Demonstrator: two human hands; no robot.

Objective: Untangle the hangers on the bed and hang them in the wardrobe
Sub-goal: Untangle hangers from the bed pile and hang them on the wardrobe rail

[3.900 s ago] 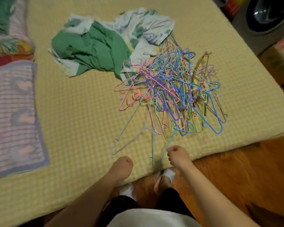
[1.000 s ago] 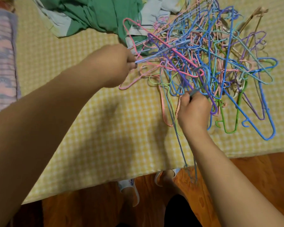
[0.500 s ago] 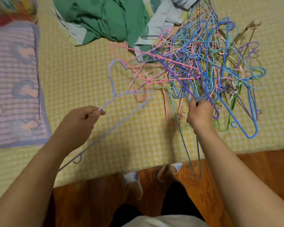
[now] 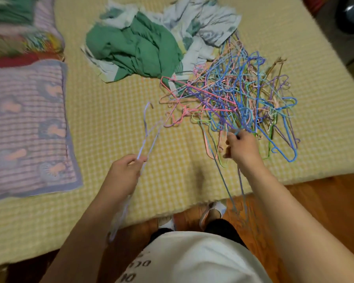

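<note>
**One hanger freed from the tangle; pile still knotted**

Obs.: The left hand (image 4: 124,174) pinches a pale lilac hanger (image 4: 147,133) between thumb and fingers, near the front edge of the bed (image 4: 114,111). Half a second ago part of this hanger still reached into the pile's left fringe; it now stands fully clear, well apart from the other wires. Its hook end points toward the middle of the bed; its lower end hangs past the front edge beside the forearm, blurred.

The right hand (image 4: 241,147) is closed on a bunch of wires at the near side of the hanger pile (image 4: 241,101); which hangers it holds I cannot tell. Compared with a second ago its hold sits in about the same spot. A few long thin wires trail from it down over the front edge of the bed toward the floor.

The pile lies toward the right front part of the bed, with its far side touching a crumpled green and white cloth (image 4: 143,48). A striped pillow (image 4: 25,127) lies at the left edge.

Judgement: first separation done, so the pulling method works. Nearly everything remains: the pile looks densely interlocked, and no wardrobe is in view. The freed hanger probably needs setting aside or carrying off before the next pull.
</note>
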